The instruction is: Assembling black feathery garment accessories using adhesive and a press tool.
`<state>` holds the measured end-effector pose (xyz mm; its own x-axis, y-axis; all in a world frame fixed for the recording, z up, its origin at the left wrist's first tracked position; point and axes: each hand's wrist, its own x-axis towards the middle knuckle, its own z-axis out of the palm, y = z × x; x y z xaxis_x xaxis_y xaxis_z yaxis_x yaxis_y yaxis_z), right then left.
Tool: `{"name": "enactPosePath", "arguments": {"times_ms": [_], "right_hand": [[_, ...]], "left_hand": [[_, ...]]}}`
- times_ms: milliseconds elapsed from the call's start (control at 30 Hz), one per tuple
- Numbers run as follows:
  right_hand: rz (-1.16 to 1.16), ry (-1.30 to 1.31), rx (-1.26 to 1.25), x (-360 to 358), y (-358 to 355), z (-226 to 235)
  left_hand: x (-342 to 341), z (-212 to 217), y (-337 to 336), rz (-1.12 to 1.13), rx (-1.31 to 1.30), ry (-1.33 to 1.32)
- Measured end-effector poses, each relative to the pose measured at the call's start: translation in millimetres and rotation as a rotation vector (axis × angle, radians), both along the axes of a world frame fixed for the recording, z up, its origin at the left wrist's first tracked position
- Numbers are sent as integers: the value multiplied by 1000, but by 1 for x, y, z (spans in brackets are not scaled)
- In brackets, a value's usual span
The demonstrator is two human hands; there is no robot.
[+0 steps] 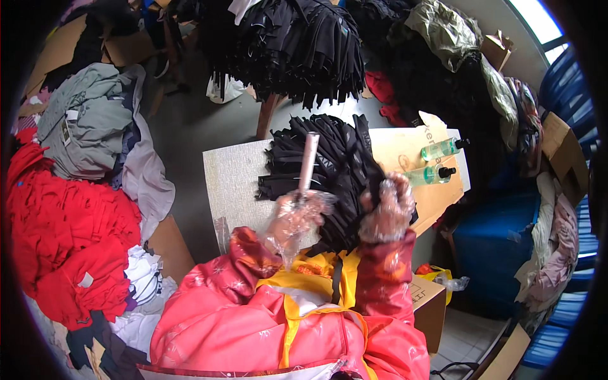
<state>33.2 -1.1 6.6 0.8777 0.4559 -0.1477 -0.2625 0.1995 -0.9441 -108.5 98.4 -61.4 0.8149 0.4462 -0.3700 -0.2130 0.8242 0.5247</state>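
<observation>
My left hand (296, 218), in a clear plastic glove, grips a long pinkish brush-like tool (308, 161) that points up and away over a pile of black fabric pieces (329, 158) on a light board (234, 177). My right hand (387, 212), also gloved in clear plastic, clutches a bunch of the black fabric strips (348, 215) at the pile's near right side. Both sleeves are pink-red, over a yellow apron.
Two clear bottles (440, 161) with black caps lie on cardboard (405, 152) right of the pile. Red cloth heap (69, 234) and grey garments (88, 120) sit left. More black fabric (297, 44) hangs behind; a cardboard box (427, 304) stands near right.
</observation>
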Motion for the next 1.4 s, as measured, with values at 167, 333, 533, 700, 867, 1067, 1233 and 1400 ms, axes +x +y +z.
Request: {"name": "enactPosePath", "arguments": {"times_ms": [167, 333, 533, 700, 867, 1067, 1233, 1400], "right_hand": [[169, 128, 42, -78, -46, -4], [-30, 196, -72, -108, -111, -42], [-18, -179, -334, -111, -151, -58], [-63, -209, -366, -118, -179, -43], [-320, 332, 224, -119, -190, -46], [-425, 107, 58, -119, -203, -54], [-371, 244, 285, -125, -201, -42], [-346, 308, 35, -129, -208, -61]], "left_hand": [[9, 34, -5, -252, -84, 109], [13, 33, -33, -204, 20, 138], [2, 29, -90, -434, 135, 93], [-11, 33, -131, -681, 365, 115], [-18, 24, -156, -648, 416, 222], [-9, 27, -162, -779, 497, 226], [25, 29, -152, -879, 376, 43], [31, 25, -148, -816, 219, 86]]}}
